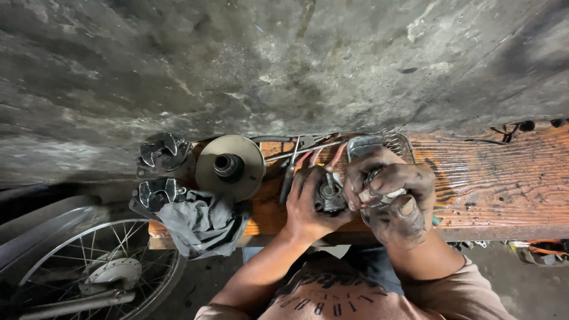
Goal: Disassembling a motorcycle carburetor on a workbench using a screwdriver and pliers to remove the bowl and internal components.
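Surface: a worn wooden plank (498,178) is lying along the foot of a stained, grimy concrete wall (284,59); a grey floor is showing below its front edge. On the plank, from the left: two dark metal clutch pieces (161,153), a round metal pulley disc (230,166) with a hub standing up at its centre, a grey rag (201,222) hanging over the front edge, pliers with reddish handles (314,155) and a thin rod, then a shallow metal tray (379,142) with a coil spring at its far rim. A spoked wheel (112,266) is standing at lower left, off the plank. Hands, both blackened with grease: the left hand (308,204) is lying palm-down on the plank, its fingers wrapping a small dark metal part (329,198) that is resting near the front edge, just before the tray. The right hand (394,198) is curling tightly beside it, fingers pinching a small pale cylinder (382,194) against the thumb, touching the part's right side.
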